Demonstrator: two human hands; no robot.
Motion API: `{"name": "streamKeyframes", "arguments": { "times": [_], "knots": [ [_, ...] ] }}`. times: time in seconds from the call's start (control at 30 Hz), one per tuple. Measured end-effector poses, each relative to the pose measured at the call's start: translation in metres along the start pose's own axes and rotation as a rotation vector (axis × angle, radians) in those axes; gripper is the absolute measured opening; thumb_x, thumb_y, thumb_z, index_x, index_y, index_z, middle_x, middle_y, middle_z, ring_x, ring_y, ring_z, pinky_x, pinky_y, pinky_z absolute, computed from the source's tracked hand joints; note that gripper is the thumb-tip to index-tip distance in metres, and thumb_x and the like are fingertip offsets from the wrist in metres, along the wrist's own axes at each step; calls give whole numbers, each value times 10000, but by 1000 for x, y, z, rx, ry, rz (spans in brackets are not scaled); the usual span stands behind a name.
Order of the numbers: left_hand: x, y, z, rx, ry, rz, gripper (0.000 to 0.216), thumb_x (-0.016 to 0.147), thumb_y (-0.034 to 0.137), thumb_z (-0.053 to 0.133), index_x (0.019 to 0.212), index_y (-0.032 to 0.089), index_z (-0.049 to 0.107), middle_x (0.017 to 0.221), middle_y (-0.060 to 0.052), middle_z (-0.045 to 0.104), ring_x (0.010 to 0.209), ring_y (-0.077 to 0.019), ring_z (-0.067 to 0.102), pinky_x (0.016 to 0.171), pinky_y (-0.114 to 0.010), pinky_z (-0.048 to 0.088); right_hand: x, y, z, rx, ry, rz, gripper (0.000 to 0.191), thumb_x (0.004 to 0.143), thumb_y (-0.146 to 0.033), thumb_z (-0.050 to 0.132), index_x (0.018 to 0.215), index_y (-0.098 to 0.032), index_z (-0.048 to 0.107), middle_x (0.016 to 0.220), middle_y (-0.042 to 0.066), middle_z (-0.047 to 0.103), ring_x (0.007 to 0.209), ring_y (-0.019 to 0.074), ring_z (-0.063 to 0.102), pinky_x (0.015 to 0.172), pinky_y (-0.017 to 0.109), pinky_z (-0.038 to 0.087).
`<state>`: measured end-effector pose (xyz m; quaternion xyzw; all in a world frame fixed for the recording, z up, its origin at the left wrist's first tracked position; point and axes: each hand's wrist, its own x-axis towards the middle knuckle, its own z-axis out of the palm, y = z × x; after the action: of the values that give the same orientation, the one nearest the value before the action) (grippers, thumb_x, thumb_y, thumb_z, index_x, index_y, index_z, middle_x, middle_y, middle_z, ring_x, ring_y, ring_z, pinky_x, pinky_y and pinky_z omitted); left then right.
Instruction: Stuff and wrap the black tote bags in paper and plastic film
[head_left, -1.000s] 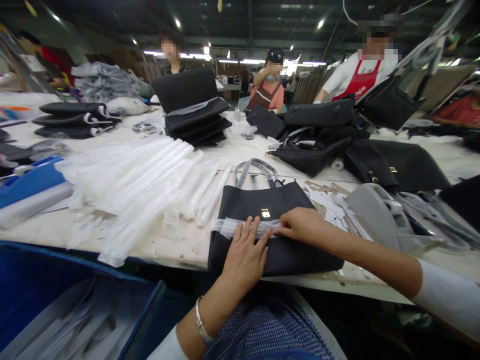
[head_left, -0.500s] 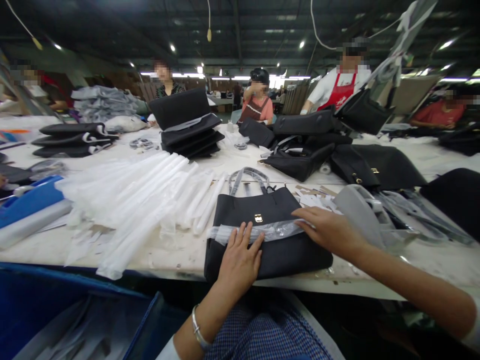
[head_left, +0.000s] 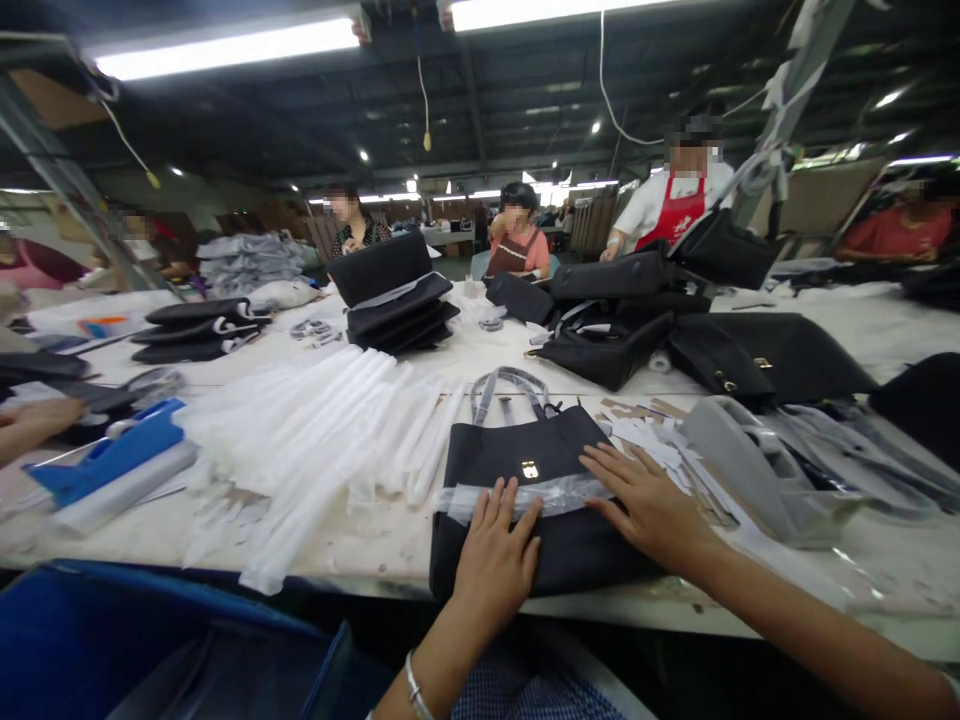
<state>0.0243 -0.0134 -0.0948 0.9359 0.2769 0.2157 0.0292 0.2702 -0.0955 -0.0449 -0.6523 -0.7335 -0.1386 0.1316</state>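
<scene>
A black handbag (head_left: pixel 487 450) lies flat at the table's front edge, its wrapped handles (head_left: pixel 510 382) pointing away from me. Below its gold clasp (head_left: pixel 530 469), a strip of clear plastic film (head_left: pixel 559 495) runs across the front. My left hand (head_left: pixel 495 555) lies on the bag with fingers spread, fingertips on the film. On the film's right end rests my right hand (head_left: pixel 645 500), fingers stretched out and apart. Both palms hide part of the bag's lower front.
Left of the bag spread many white plastic strips (head_left: pixel 322 440), then a blue tape dispenser (head_left: pixel 112 450). A grey tape dispenser (head_left: pixel 739 470) and paper scraps (head_left: pixel 660 440) lie to the right. Black bags (head_left: pixel 397 295) are stacked behind. A blue bin (head_left: pixel 187 590) stands below the edge. Co-workers surround the table.
The camera view has tilted up and turned slightly left. My right hand has flattened out, its fingers spreading over the film's right end. My left hand stays on the bag.
</scene>
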Motion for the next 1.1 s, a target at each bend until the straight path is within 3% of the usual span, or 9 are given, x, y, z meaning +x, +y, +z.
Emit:
{"name": "streamKeyframes", "arguments": {
  "times": [0.13, 0.33, 0.47, 0.6, 0.73, 0.83, 1.0, 1.1],
  "knots": [
    [1, -1, -6, -32, -46, -11, 508, 953, 372, 488, 1449, 297, 408, 1573, -111, 311, 1446, -324, 295, 1130, -561, 359, 6, -14, 24, 123, -102, -148, 562, 954, -462, 504, 1462, -239, 413, 1487, 82, 449, 1381, 296, 390, 1126, 564, 327],
    [2, -12, -28, -141, -218, -10, 537, 916, 418, 555, 1433, 332, 433, 1579, -71, 304, 1450, -297, 294, 1160, -525, 342, -5, -7, 46, 223, -164, -122, 622, 943, -495, 510, 1499, -274, 339, 1515, 68, 404, 1386, 293, 382, 1132, 546, 338],
    [27, -26, -55, -262, -296, -52, 384, 904, 370, 586, 1283, 310, 605, 1427, -36, 541, 1307, -246, 518, 1102, -418, 441, 7, -4, 31, 333, -238, -58, 598, 914, -532, 546, 1445, -274, 449, 1470, 78, 465, 1342, 308, 446, 1115, 531, 379],
    [83, -51, -67, -331, -220, -155, 285, 945, 303, 504, 1160, 255, 685, 1140, -21, 726, 1057, -196, 674, 972, -335, 521, 31, 0, 12, 481, -256, 83, 541, 956, -495, 485, 1441, -259, 458, 1341, 78, 604, 1186, 269, 599, 1008, 440, 503],
    [147, -83, -45, -276, -147, -167, 285, 913, 219, 513, 1139, 194, 685, 1109, -66, 732, 1029, -221, 677, 954, -367, 514, 60, 21, 10, 505, -71, 114, 365, 970, -376, 466, 1265, -236, 629, 1259, 68, 662, 1161, 255, 608, 1019, 427, 494],
    [188, -98, -17, -252, -178, -176, 316, 870, 169, 531, 1154, 159, 669, 1125, -109, 718, 1037, -247, 665, 969, -413, 496, 85, 48, 20, 474, 23, 162, 309, 953, -289, 450, 1138, -221, 689, 1190, 82, 690, 1105, 255, 632, 991, 430, 504],
    [236, -91, 25, -389, -368, -196, 254, 868, 233, 519, 979, 155, 734, 1022, -118, 740, 1027, -264, 660, 976, -397, 464, 125, 81, 46, 403, -49, 248, 315, 930, -288, 430, 1070, -204, 699, 1056, 105, 723, 991, 267, 668, 885, 412, 528],
    [253, -81, 47, -421, -392, -244, 247, 842, 243, 548, 967, 139, 733, 942, -115, 750, 929, -246, 682, 897, -351, 497, 141, 86, 64, 309, -139, 391, 362, 911, -368, 469, 1134, -185, 688, 1051, 146, 730, 984, 338, 679, 845, 476, 528]
  ]
}}
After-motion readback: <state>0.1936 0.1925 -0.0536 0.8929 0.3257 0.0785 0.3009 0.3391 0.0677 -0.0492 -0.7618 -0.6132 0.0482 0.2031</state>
